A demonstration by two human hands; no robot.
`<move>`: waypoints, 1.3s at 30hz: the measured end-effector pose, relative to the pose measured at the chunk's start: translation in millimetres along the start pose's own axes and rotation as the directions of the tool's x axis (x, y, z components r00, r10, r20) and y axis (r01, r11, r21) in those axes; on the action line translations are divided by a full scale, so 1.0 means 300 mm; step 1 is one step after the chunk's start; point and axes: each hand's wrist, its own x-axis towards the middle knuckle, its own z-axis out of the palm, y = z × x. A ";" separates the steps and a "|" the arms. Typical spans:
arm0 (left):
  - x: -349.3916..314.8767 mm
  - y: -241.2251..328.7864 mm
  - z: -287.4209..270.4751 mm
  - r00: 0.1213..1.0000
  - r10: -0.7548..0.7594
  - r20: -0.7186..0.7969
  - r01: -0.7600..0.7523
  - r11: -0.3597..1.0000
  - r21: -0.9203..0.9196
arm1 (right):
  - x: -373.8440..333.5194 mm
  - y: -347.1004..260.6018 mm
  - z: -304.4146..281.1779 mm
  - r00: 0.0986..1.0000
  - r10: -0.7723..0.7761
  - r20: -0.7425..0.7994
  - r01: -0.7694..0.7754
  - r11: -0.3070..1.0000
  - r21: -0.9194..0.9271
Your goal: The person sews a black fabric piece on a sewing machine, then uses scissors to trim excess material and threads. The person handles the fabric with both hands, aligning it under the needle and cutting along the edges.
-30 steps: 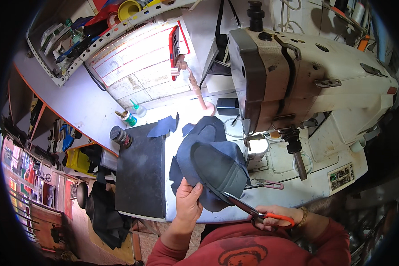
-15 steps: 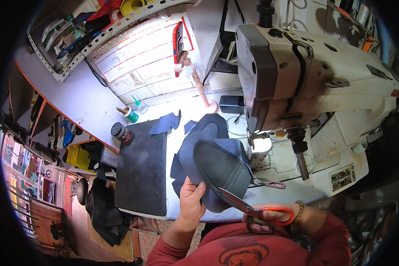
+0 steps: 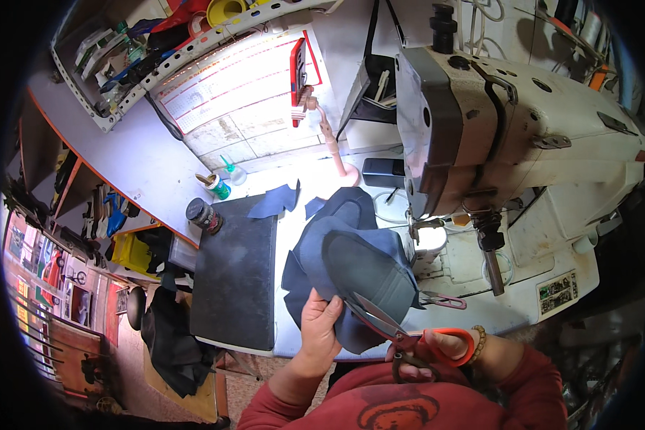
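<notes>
A dark blue fabric piece (image 3: 337,222) with a dark grey-green panel (image 3: 365,269) bearing stitched-looking lines lies over the front of the white table. My left hand (image 3: 320,321) pinches its near edge between thumb and fingers. In my right hand (image 3: 426,352) is a pair of scissors (image 3: 382,319) with orange and dark handles, my fingers through the loops. The blades point up and left across the fabric's near edge, close to my left thumb. They look slightly apart; whether cloth lies between them is hard to tell.
A large sewing machine (image 3: 523,129) stands at the right, with pink-handled snips (image 3: 448,301) before it. Left of the fabric are a black mat (image 3: 234,276), a dark jar (image 3: 203,214) and blue scraps (image 3: 274,201). A phone on a pink stand (image 3: 330,143) stands behind.
The view has shifted slightly, so the scene sits a little further right. The scissor blades look a bit wider apart. Both hands keep their hold on the fabric and the scissors.
</notes>
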 end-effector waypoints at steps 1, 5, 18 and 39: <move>0.003 0.002 0.002 1.000 -0.007 -0.004 0.007 1.000 0.009 | 0.006 0.002 -0.004 1.000 -0.002 0.008 0.001 1.000 0.024; 0.012 -0.007 0.018 0.998 0.040 -0.051 -0.039 0.999 0.021 | 0.008 -0.005 -0.011 0.998 0.019 0.053 -0.028 0.982 0.189; 0.009 -0.011 0.024 0.996 -0.026 -0.080 0.017 0.994 -0.112 | 0.059 0.001 0.010 0.998 -0.069 -0.003 0.068 0.987 0.146; 0.043 0.066 -0.033 0.975 -0.130 -0.181 0.140 0.989 0.045 | 0.012 -0.045 0.026 0.979 -0.056 -0.195 -0.008 0.951 -0.309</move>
